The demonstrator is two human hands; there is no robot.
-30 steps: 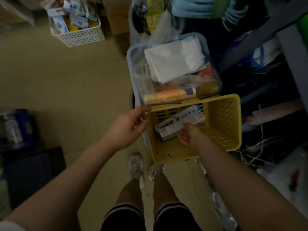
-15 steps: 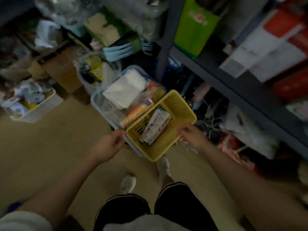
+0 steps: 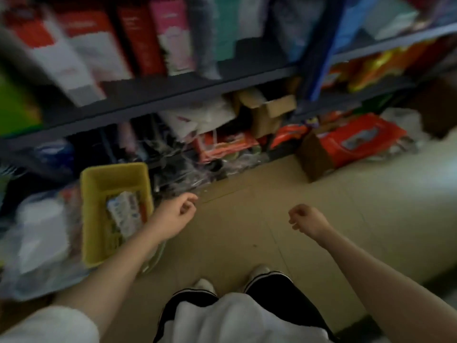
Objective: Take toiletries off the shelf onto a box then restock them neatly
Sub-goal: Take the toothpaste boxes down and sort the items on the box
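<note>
A yellow plastic basket (image 3: 94,214) sits at the left on a blue bin full of bagged goods. Inside it lie white and blue toothpaste boxes (image 3: 125,214). My left hand (image 3: 176,212) hangs just right of the basket with loosely curled fingers and holds nothing. My right hand (image 3: 306,219) hovers over the bare floor, fingers curled, with nothing in it. A dark metal shelf (image 3: 173,90) runs across the top, holding blurred red, pink, white and teal packages (image 3: 170,35).
Under the shelf lie plastic-wrapped goods (image 3: 222,144), an open cardboard box (image 3: 269,112) and a red pack (image 3: 356,139) at the right. White bagged items (image 3: 42,233) lie left of the basket. Beige tiled floor (image 3: 247,219) spreads in front of my feet.
Both hands have let go of the yellow basket and drawn away from it. The view has swung right and up toward the shelf, so the basket now sits at the left.
</note>
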